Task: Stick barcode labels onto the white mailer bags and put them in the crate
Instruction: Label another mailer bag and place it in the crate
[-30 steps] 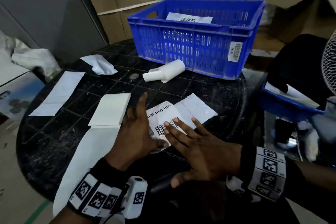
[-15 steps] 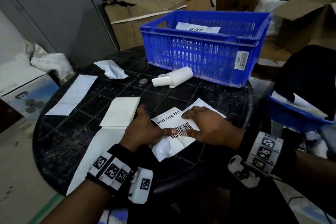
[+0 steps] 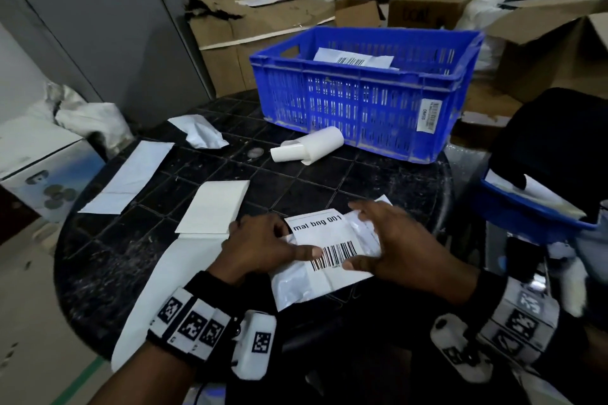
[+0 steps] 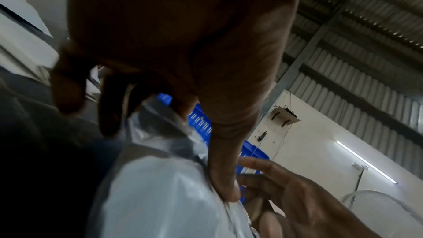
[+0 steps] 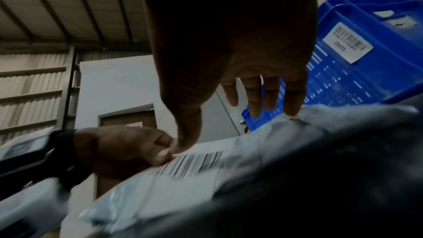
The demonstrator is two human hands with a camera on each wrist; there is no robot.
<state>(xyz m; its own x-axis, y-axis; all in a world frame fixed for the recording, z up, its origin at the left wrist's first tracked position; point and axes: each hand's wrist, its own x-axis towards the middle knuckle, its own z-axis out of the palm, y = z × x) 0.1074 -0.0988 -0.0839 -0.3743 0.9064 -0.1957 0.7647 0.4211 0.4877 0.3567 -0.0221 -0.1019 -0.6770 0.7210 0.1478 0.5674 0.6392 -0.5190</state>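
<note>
We hold the white mailer bag [image 3: 297, 286] between both hands at the near edge of the round black tabletop [image 3: 98, 266], its lower part hanging over that edge. The barcode label [image 3: 329, 243] lies on its upper face, printed "mal bng 001" with the bars below.

Our left hand [image 3: 260, 246] pinches the bag's left edge: the thumb lies flat on the label beside the bars, and the fingers curl under the plastic, as the left wrist view shows. Our right hand [image 3: 391, 246] grips the bag's right side, thumb on the label's lower right edge below the bars, fingers arched over the far right corner with their tips on the plastic. In the right wrist view the two thumbs nearly meet above the bars.

The blue crate [image 3: 362, 115] stands at the far right edge of the tabletop, well apart from the bag, with another labelled mailer [image 3: 353, 57] lying inside.

A roll of backing paper [image 3: 309, 145] lies just in front of the crate. A blank sheet [image 3: 215, 205] lies just left of our left hand, a long strip [image 3: 130, 174] near the left edge, and a crumpled bag [image 3: 199, 131] at the far left. Cardboard boxes [image 3: 260, 29] stand behind the tabletop.
</note>
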